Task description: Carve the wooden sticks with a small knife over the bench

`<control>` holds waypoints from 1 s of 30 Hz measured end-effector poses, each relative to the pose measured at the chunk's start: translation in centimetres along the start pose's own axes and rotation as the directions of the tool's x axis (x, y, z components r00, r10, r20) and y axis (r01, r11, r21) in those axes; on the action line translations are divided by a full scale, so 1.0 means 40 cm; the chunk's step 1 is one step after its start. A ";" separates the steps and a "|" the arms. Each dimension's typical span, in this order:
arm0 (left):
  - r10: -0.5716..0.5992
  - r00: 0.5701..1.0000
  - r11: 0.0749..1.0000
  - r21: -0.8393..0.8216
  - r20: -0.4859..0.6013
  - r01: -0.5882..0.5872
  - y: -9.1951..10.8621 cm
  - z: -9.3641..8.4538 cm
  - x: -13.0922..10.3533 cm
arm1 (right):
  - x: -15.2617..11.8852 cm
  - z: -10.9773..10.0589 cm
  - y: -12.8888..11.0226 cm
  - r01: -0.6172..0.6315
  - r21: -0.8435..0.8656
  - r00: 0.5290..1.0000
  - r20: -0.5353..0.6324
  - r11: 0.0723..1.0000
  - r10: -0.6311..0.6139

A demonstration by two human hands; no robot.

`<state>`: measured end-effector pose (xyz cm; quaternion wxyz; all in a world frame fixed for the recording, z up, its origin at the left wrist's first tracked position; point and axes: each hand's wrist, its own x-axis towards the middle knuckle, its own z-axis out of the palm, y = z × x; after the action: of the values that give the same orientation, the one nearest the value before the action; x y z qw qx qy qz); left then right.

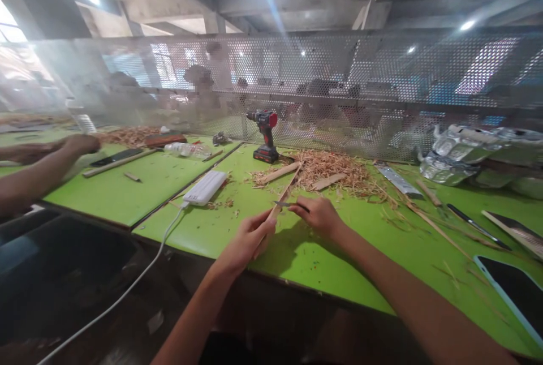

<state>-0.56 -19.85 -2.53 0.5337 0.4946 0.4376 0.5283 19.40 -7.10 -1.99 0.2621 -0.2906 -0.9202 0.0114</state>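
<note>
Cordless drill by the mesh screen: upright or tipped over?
Upright: the drill stands on its battery on the green table, with its handle rising above.

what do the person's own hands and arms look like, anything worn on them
The left hand and right hand are ungloved. The left forearm and right forearm are bare, without sleeves, watch or bracelet in view. The fingers are too small to rule out a ring.
</note>
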 end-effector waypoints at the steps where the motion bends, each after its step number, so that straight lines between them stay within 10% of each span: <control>1: -0.001 1.000 1.000 -0.005 0.010 0.001 0.000 0.000 -0.001 | 0.001 -0.002 0.000 0.006 -0.017 1.000 -0.005 1.000 -0.006; 30: -0.003 0.998 1.000 0.009 0.068 0.002 0.012 0.002 0.000 | 0.007 -0.039 0.018 -0.032 -0.128 0.999 0.022 0.991 0.036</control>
<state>-0.55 -19.87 -2.03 0.5466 0.5143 0.4220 0.5086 20.36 -6.56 -0.64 0.2317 -0.3222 -0.9171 -0.0393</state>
